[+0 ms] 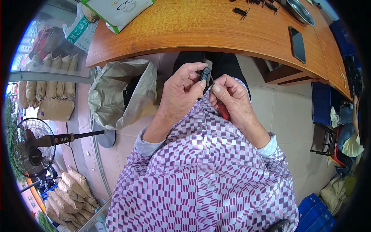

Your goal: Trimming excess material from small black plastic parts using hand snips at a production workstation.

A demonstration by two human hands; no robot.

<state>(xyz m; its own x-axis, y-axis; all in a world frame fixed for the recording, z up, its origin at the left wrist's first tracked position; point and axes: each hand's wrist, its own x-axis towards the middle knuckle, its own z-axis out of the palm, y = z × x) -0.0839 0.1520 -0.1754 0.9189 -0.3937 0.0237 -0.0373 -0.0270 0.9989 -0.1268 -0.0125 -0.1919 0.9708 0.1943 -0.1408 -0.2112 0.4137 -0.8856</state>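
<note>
1. In the head view, we are seeing our left hand (178, 92) pinching a small black piece (205, 73) between the thumb and fingers.
2. Our right hand (236, 99) is curling around a red thing (223, 111). It is mostly hiding, so we cannot tell its whole shape.
3. We are holding the black piece just beside the right hand's fingers, in front of our checked shirt (170, 181) and on our side of the wooden table (193, 27).
4. On the table, little black parts (240, 12) are lying near a shiny bowl (300, 11), and a phone (297, 44) is resting near the edge.
5. To our left, a big open sack (106, 98) is standing on the floor.
</note>
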